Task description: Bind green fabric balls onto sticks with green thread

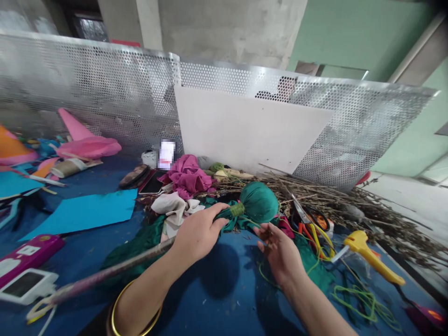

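My left hand (198, 235) is wrapped around a stick (115, 268) just below a ball covered in dark green cloth (259, 202). Light green thread (237, 209) is wound round the neck of the ball, where the cloth gathers. From that neck a strand runs to my right hand (276, 249), whose curled fingers pinch it just below the ball. The stick slants down to the lower left and ends in a pale loop. Loose green cloth (136, 249) lies under the stick.
Scissors (310, 221), a yellow glue gun (373, 256) and tangled green thread (367, 303) lie at right. Dry twigs (336, 200) stretch along the back. Blue sheet (84, 210), pink cloth (187, 177), a phone (166, 155) and a power strip (30, 256) sit at left. A perforated metal screen (115, 84) stands behind.
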A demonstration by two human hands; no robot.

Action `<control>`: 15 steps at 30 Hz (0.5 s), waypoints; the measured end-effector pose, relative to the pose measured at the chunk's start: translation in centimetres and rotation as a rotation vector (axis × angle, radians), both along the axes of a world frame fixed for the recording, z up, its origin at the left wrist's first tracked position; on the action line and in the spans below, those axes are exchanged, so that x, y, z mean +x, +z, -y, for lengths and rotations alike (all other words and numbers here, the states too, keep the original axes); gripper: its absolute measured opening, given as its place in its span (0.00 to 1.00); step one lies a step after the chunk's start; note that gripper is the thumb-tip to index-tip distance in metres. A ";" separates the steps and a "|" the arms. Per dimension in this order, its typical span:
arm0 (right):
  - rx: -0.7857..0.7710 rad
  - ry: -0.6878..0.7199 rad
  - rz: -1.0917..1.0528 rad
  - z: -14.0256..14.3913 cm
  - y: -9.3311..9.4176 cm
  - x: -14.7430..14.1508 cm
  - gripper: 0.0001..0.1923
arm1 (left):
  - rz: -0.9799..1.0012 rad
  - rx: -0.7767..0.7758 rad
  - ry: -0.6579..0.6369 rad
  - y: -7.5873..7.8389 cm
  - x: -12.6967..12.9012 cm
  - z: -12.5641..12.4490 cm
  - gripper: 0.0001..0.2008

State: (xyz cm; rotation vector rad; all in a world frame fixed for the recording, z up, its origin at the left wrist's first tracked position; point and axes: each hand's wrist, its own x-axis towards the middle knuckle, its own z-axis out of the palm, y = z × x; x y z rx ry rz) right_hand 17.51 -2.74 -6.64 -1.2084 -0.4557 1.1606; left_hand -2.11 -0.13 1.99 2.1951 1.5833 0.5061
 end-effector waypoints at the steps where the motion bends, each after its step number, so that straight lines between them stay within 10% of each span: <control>1: -0.016 -0.019 0.051 -0.5 -0.4 0.7 0.13 | -0.003 0.002 0.005 0.1 0.0 0.0 0.19; 9: 0.122 -0.178 0.408 -2.1 -0.8 2.5 0.15 | -0.022 0.059 0.021 0.0 -0.2 -0.1 0.19; 15: 0.362 0.262 0.623 0.7 -0.9 -2.3 0.24 | 0.016 0.039 -0.066 -0.3 0.3 0.6 0.19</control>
